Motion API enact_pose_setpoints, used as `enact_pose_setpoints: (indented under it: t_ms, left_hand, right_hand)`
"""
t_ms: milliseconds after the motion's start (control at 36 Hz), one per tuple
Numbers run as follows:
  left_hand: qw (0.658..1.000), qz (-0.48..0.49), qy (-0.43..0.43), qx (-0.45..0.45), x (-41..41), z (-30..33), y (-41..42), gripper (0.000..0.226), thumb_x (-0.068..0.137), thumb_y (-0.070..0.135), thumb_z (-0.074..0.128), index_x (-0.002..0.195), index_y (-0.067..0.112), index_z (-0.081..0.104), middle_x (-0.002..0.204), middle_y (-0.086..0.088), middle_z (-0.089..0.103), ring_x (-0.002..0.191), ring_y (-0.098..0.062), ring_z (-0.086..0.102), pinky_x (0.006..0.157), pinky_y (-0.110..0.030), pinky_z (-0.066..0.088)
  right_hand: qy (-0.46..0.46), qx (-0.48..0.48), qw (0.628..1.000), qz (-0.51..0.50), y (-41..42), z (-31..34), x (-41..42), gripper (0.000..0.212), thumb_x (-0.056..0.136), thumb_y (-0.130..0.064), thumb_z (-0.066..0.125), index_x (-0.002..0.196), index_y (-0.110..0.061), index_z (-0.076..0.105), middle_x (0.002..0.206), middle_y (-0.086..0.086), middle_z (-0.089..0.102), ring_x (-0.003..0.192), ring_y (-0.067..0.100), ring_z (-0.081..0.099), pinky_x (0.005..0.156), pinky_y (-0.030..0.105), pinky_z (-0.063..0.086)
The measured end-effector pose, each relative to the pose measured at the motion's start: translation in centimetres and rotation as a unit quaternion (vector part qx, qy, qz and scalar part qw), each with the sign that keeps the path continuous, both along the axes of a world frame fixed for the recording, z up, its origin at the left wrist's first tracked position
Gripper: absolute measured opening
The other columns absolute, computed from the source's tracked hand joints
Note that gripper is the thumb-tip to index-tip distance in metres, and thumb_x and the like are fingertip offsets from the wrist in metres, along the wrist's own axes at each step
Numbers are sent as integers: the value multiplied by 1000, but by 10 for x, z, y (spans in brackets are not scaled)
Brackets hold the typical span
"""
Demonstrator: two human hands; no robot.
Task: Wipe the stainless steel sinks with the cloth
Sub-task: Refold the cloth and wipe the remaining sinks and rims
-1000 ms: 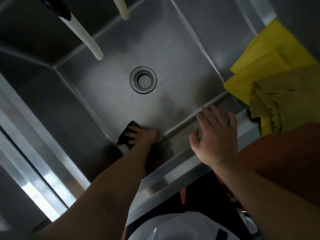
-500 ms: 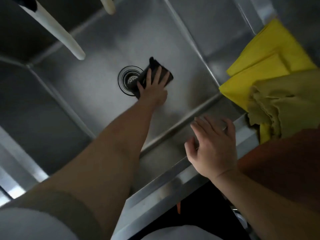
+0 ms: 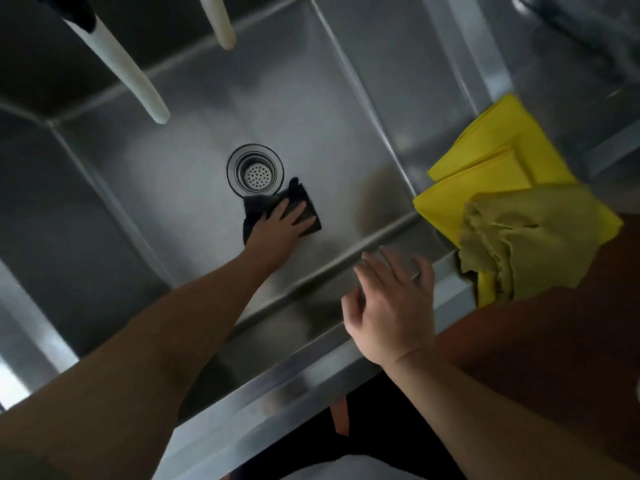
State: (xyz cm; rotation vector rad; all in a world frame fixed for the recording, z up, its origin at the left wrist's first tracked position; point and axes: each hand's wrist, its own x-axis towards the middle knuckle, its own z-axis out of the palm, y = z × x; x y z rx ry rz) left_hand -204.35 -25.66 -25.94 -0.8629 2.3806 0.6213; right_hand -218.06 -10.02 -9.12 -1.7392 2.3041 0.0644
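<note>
Partly hand-hidden cloth [image 3: 304, 213], sink [image 3: 194, 188].

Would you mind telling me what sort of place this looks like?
Probably a commercial kitchen or scullery: a deep stainless steel sink with a strainer drain, and yellow cloths stacked on its edge.

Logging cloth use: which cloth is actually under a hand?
The black cloth beside the drain, pressed by the left hand; the yellow cloths lie untouched.

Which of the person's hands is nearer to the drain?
Left. The left hand presses the dark cloth on the sink floor right beside the drain. The right hand rests at the front rim, well away from it.
</note>
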Motion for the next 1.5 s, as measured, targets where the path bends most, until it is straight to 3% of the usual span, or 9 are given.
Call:
enact_pose_setpoints:
  t_ms: [306,472,667,778,917,1028,1139,1333,1500]
  left_hand:
    - [901,265,-64,339,21,114,9,69,81,-9,45,128,39,62,124,-2,66,99,-21,62,85,-31,53]
    - [810,511,95,271,60,220,25,76,73,-9,56,137,31,54,131,-11,61,112,-30,61,97,-37,50]
    - [709,634,282,131,69,334,80,68,80,-7,60,129,35,42,109,-4,64,98,-27,67,90,-48,57]
    - [641,621,379,245,63,366,124,79,83,-12,54,143,36,39,119,-17,66,99,-34,70,82,-43,59]
    - [589,619,434,285,47,366,172,79,82,-7,56,144,42,44,128,-15,62,106,-34,66,88,-43,57]
    - [602,641,439,187,41,349,209,70,77,14,78,137,35,51,121,-6,59,109,-23,66,87,-35,57]
    - [708,606,363,-10,31,326,231,67,69,14,88,127,30,59,102,17,67,92,6,64,85,-14,50]
    - [835,500,207,-101,27,311,181,37,90,10,64,124,25,69,112,1,72,106,-18,64,96,-33,48]
    - [857,417,234,-191,-2,294,167,48,90,5,54,131,27,63,131,-1,65,118,-24,60,99,-40,49]
  right_hand:
    - [-23,56,998,-20,-3,5,1,45,82,-38,38,90,-13,75,113,3,70,122,28,55,111,54,27]
    - [-99,136,985,21,-8,24,-8,52,89,-48,42,134,-25,56,151,0,45,143,20,34,113,55,13]
    - [-365,80,917,141,-52,109,-40,121,70,-39,87,159,-33,5,168,2,-1,154,22,5,119,53,18]
    - [-330,73,860,381,-70,175,-29,96,74,-31,86,153,-39,30,165,3,20,151,26,21,117,53,24]
    - [-338,144,813,452,-70,199,-20,28,80,-18,79,105,-23,70,97,-3,67,94,15,61,82,36,48]
    - [-366,123,817,429,-71,198,-23,10,79,-20,81,86,-23,74,79,-3,69,73,7,62,64,28,47]
    - [-412,104,829,364,-65,186,-32,14,79,-24,83,85,-16,73,70,-3,66,59,2,56,55,18,44]
    - [-292,46,862,411,-55,162,-67,18,81,-18,80,99,-15,76,104,5,70,96,22,62,86,37,50]
    - [-303,-57,896,319,-15,140,-106,28,86,-8,69,113,-13,73,113,5,72,104,26,66,90,31,50]
